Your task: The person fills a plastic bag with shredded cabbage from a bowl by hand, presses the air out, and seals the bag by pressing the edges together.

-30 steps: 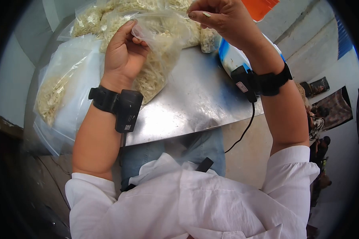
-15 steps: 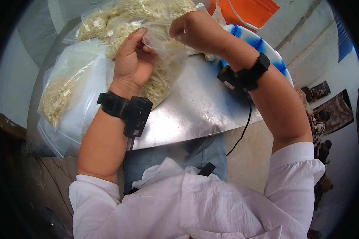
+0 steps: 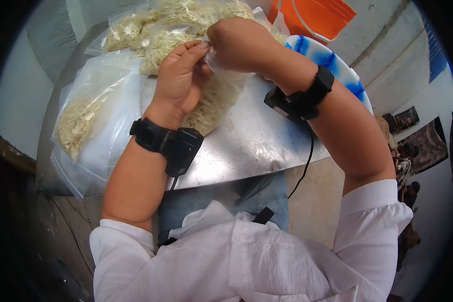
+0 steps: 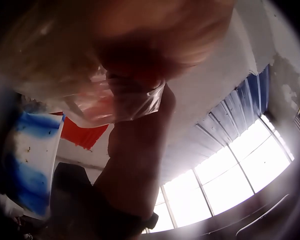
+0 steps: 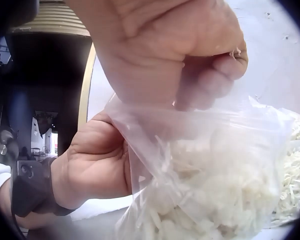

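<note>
In the head view my left hand point(image 3: 178, 83) pinches the top edge of a clear plastic bag point(image 3: 214, 103) that holds pale, dry-looking shreds. My right hand point(image 3: 244, 45) meets it at the bag's mouth, with curled fingers gripping the plastic there. The right wrist view shows the same bag point(image 5: 205, 175) with its upper film drawn up to the right hand, whose thumb is partly behind the film. Its fingertips are hidden from the head camera. A tiny pale shred point(image 5: 235, 53) clings to a right finger.
Several filled bags point(image 3: 168, 43) lie at the back of the metal table point(image 3: 246, 136). To the left, a partly filled bag point(image 3: 78, 123) lies over flat plastic bags. A blue-and-white basin point(image 3: 332, 63) stands on the right, before an orange bucket point(image 3: 314, 20).
My right hand has moved left to the bag's mouth. The small pale piece it pinched earlier is out of sight. My left hand keeps hold of the bag.
</note>
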A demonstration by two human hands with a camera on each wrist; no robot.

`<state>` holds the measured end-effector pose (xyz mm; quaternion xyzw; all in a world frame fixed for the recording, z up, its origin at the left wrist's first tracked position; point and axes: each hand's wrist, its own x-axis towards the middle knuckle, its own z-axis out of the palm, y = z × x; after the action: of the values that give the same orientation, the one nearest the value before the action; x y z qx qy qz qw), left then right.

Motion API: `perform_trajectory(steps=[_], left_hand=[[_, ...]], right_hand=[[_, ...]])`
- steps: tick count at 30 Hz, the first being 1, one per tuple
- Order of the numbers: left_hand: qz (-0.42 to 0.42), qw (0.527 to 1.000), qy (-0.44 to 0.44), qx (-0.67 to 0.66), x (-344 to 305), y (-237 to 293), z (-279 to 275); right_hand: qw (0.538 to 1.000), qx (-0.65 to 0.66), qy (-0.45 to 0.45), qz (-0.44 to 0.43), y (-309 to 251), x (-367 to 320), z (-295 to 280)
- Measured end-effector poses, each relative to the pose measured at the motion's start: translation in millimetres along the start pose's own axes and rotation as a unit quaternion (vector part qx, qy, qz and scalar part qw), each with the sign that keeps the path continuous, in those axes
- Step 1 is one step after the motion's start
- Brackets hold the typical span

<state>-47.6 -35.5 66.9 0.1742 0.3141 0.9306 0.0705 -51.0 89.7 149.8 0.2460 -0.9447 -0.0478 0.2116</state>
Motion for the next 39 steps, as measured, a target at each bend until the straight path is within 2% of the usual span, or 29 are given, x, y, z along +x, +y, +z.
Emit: perform_trajectory(steps=[2, 3, 5, 8, 11, 15, 17, 22, 25, 30, 34, 37, 39], left_hand=[[-0.007, 1.0, -0.005, 0.003, 1, 0, -4], [-0.012, 1.0, -0.006, 0.008, 2, 0, -6], [-0.016, 1.0, -0.008, 0.013, 2, -1, -7], [-0.023, 1.0, -0.004, 0.005, 0, -2, -4], [-0.023, 0.999, 0.022, -0.01, 0, -2, -2], [-0.019, 1.0, 0.01, -0.019, -2, -2, -1], [-0.02, 1.0, 0.006, -0.023, -3, -2, 0], [-0.017, 0.999, -0.027, -0.009, -3, -3, 1], [-0.005, 0.998, -0.033, 0.048, -3, -4, 0], [-0.008, 0.994, -0.023, 0.105, -3, -1, 1], [-0.01, 0.99, -0.015, 0.138, -5, -5, 4], [-0.012, 0.989, -0.023, 0.146, -6, -3, 5], [-0.012, 0.99, -0.023, 0.138, -6, -3, 4]], right_hand=[[0.996, 0.092, -0.006, -0.007, 8, -1, -5], [0.996, 0.091, -0.007, -0.009, 9, -2, -11], [0.985, 0.17, -0.032, 0.024, 11, -5, -24], [0.978, 0.203, -0.034, 0.035, 20, -9, -25], [0.961, 0.276, 0.001, 0.007, 37, -11, -10], [0.976, 0.217, -0.006, 0.018, 32, -17, -14], [0.998, 0.061, 0.023, -0.003, 24, -17, -11], [0.996, 0.029, 0.084, -0.015, 12, -12, 8], [0.992, 0.054, 0.116, 0.006, 7, -9, 8], [0.992, 0.111, 0.058, 0.03, 19, -1, 2], [0.986, 0.145, 0.057, 0.059, 27, 3, 3], [0.972, 0.214, 0.013, 0.099, 30, 1, -4], [0.934, 0.326, -0.001, 0.147, 31, -5, -11]])
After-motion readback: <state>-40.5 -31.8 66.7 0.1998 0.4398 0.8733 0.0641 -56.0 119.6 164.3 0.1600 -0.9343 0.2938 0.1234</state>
